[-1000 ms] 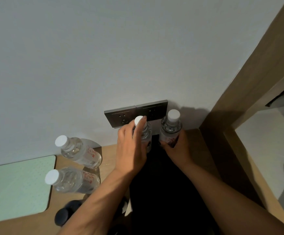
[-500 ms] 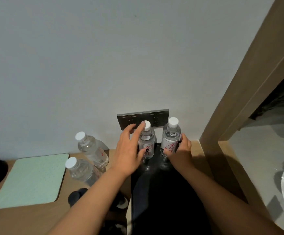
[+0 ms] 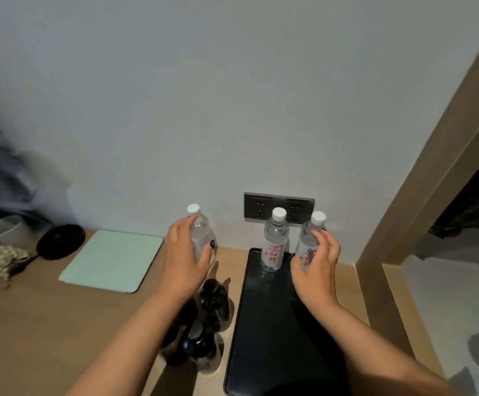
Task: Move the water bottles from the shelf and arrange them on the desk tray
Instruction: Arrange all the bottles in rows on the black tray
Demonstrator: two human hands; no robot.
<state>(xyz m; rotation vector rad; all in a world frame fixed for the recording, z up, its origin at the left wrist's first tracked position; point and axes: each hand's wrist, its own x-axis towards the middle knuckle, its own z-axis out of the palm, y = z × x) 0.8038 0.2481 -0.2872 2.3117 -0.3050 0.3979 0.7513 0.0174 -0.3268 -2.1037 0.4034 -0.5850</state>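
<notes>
A person's left hand (image 3: pixel 185 260) curls around an upright water bottle (image 3: pixel 201 238) on the wooden desk, just beside the black tray (image 3: pixel 264 324). The right hand (image 3: pixel 316 268), fingers loosely spread, touches the right bottle (image 3: pixel 309 244) standing at the tray's far end beside a second bottle (image 3: pixel 274 241). A hurried lift across could knock the dark bottles (image 3: pixel 201 327) clustered beneath the left wrist.
</notes>
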